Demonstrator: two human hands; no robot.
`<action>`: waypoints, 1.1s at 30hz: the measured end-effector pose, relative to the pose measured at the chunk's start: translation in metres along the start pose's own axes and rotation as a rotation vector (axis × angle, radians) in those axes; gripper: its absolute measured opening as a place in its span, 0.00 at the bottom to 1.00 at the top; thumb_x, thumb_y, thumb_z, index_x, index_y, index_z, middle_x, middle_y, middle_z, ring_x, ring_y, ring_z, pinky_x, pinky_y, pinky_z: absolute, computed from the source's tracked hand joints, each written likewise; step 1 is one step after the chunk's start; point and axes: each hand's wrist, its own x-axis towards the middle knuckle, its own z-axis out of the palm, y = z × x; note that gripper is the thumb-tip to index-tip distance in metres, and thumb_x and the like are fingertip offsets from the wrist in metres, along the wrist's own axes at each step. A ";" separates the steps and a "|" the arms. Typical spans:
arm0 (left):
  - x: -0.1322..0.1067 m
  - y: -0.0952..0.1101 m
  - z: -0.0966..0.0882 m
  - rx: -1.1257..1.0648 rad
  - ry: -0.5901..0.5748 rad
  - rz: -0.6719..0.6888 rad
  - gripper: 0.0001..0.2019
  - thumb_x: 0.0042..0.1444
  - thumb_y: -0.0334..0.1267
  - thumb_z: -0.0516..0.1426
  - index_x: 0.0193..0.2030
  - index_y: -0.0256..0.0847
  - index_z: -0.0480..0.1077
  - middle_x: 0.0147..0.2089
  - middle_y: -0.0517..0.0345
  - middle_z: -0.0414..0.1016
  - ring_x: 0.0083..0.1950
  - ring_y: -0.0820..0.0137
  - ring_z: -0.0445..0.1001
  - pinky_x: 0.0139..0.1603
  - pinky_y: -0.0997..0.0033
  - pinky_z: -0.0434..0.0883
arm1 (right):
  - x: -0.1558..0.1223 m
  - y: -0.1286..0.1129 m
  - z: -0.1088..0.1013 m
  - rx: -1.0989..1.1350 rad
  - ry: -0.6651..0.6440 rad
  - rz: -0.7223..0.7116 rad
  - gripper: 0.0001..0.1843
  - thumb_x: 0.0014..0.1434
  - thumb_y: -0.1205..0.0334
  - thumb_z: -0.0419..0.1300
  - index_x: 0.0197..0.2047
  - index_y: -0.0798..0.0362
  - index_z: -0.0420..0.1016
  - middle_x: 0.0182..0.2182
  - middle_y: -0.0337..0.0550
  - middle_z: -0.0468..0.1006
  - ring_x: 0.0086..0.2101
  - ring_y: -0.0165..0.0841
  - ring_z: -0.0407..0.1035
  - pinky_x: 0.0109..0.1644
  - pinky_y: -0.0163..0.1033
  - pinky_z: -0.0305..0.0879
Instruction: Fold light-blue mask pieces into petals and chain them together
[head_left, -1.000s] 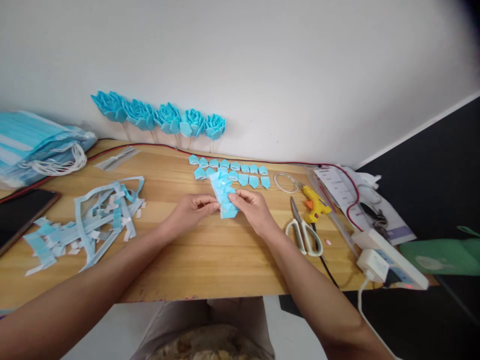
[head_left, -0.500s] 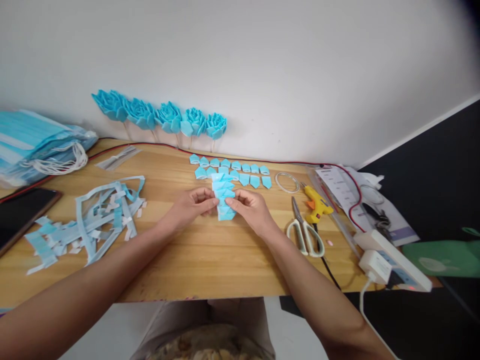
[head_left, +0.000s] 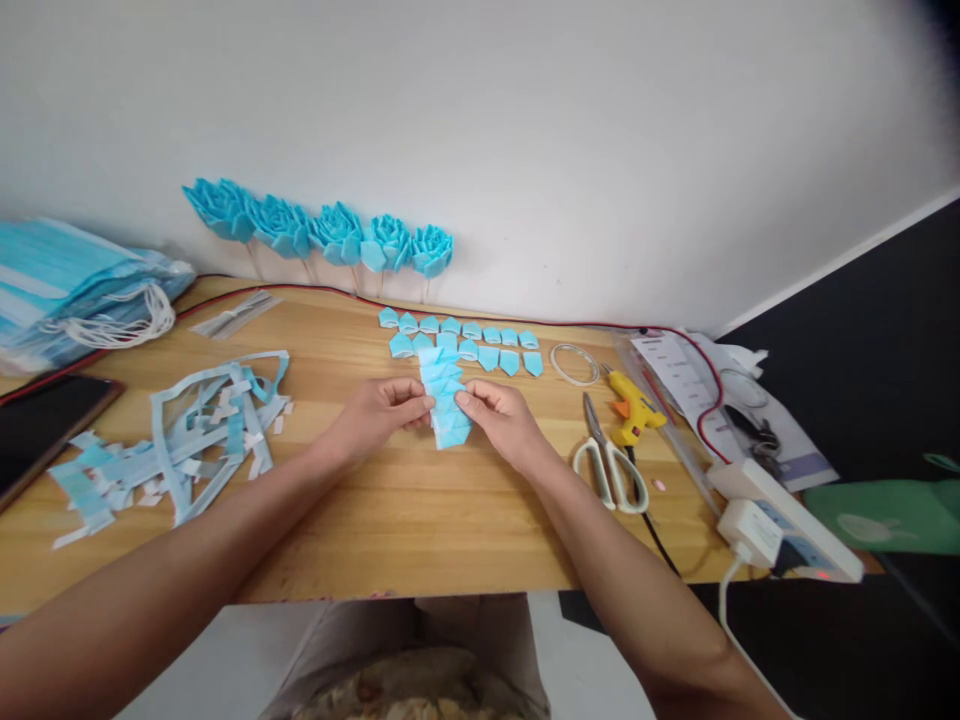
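The zigzag-folded light-blue fabric strip [head_left: 445,392] sits between the left hand [head_left: 394,410] and right hand [head_left: 501,412], both equally near — long axis toward the plain white wall [head_left: 600,190], each grip pinching 1 long edge.

Both hands, the left hand [head_left: 386,415] and the right hand [head_left: 499,415], pinch a pleated blue strip [head_left: 448,400] above the worktop [head_left: 375,530]. Blue folded pieces [head_left: 488,358] lie in two rows on the far side, perhaps partly hidden. Scissors [head_left: 609,460] lie to the right.
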 end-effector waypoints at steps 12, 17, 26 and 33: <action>0.000 -0.008 -0.001 0.059 -0.124 -0.015 0.14 0.54 0.48 0.58 0.31 0.37 0.72 0.29 0.58 0.75 0.28 0.75 0.67 0.32 0.75 0.64 | 0.001 0.001 0.002 0.159 0.078 0.048 0.18 0.56 0.47 0.60 0.25 0.53 0.64 0.22 0.34 0.59 0.24 0.26 0.54 0.28 0.33 0.52; 0.000 -0.003 -0.002 0.070 -0.056 0.010 0.16 0.53 0.51 0.58 0.32 0.38 0.72 0.28 0.60 0.72 0.28 0.75 0.66 0.31 0.74 0.64 | 0.000 0.001 0.003 0.148 0.092 0.045 0.18 0.56 0.48 0.60 0.24 0.53 0.65 0.21 0.33 0.59 0.23 0.25 0.53 0.27 0.33 0.50; 0.000 0.003 0.001 0.080 0.047 0.018 0.15 0.50 0.48 0.59 0.22 0.38 0.68 0.22 0.62 0.67 0.25 0.75 0.63 0.29 0.75 0.63 | -0.001 -0.002 0.004 0.247 -0.050 0.091 0.13 0.53 0.51 0.63 0.35 0.52 0.72 0.25 0.34 0.67 0.26 0.27 0.61 0.30 0.33 0.59; -0.003 0.004 0.000 0.126 0.048 0.076 0.15 0.52 0.47 0.58 0.23 0.38 0.69 0.22 0.62 0.66 0.25 0.75 0.62 0.28 0.75 0.61 | 0.000 0.000 0.004 0.318 -0.126 0.113 0.11 0.52 0.57 0.63 0.38 0.51 0.72 0.32 0.37 0.75 0.33 0.31 0.69 0.39 0.37 0.66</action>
